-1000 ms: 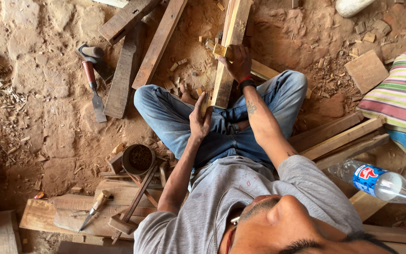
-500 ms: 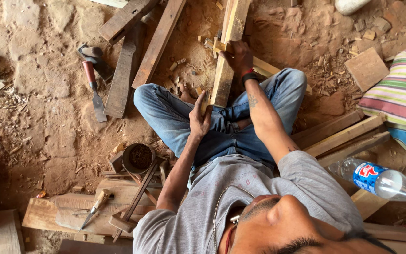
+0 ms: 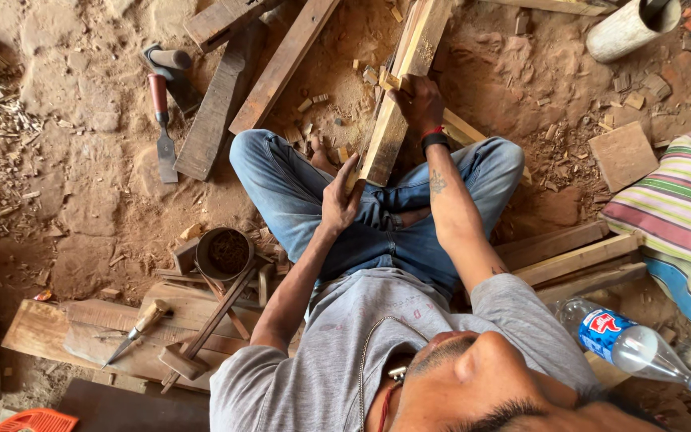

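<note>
I sit cross-legged on the dirt floor with a long pale wooden plank [image 3: 400, 88] running from my lap away across the ground. My left hand [image 3: 339, 198] grips the plank's near end, just above my blue jeans. My right hand [image 3: 417, 102], with a black and red band at the wrist, is closed over the plank farther up, beside a small notch cut into it. Wood chips [image 3: 337, 104] lie scattered around the plank between my knees.
On the left lie a red-handled chisel [image 3: 161, 120], a mallet [image 3: 171, 60] and dark boards [image 3: 217, 104]. Near my left knee stand a round tin [image 3: 224, 252], a wooden mallet [image 3: 201, 336] and another chisel [image 3: 133, 332]. To the right are a plastic bottle [image 3: 629, 346], a striped cushion [image 3: 673, 208] and wood slats [image 3: 577, 256].
Both hands keep their hold on the plank in the same places. Only the view has shifted a little.
</note>
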